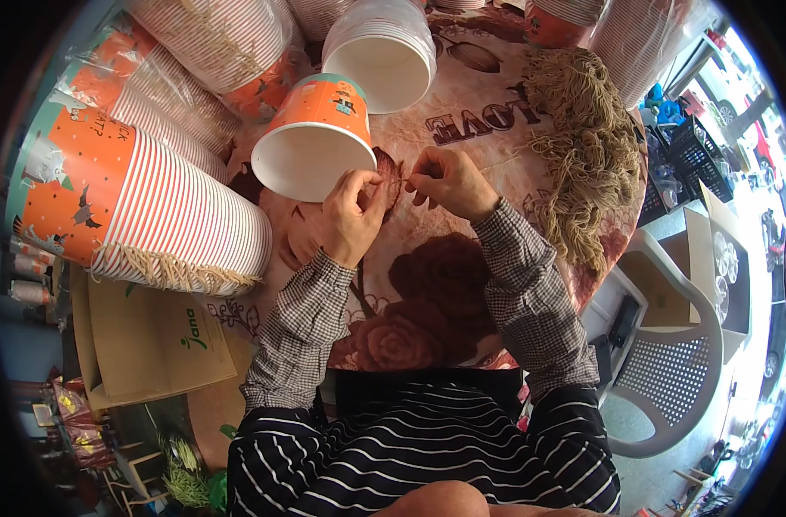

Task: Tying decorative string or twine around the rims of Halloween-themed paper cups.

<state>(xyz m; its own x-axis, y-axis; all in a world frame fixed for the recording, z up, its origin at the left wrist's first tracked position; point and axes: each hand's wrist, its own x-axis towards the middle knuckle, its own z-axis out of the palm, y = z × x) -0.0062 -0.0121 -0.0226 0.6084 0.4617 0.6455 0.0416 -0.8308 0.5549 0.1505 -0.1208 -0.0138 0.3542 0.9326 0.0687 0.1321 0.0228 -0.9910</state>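
Observation:
My left hand (357, 217) is closed in a pinch beside the white mouth of an orange paper bucket (328, 102), which has small printed figures on it. My right hand (455, 184) faces it, thumb and fingertips pressed together. A thin strand of string (396, 179) runs between the two pinches, mostly hidden by the fingers. The bucket rests tilted on the table, its rim touching or close to my left fingers; which, I cannot tell. On the left lies a long nested stack of the same buckets (190, 202), with pieces of tan string (173, 270) along its near side.
A tangled heap of tan strings (580, 155) covers the table's right side. White nested buckets (382, 65) and plastic-wrapped stacks (212, 43) stand at the back. The table has a floral cloth (393, 340). A cardboard box (156, 345) stands left, a plastic chair (668, 370) right.

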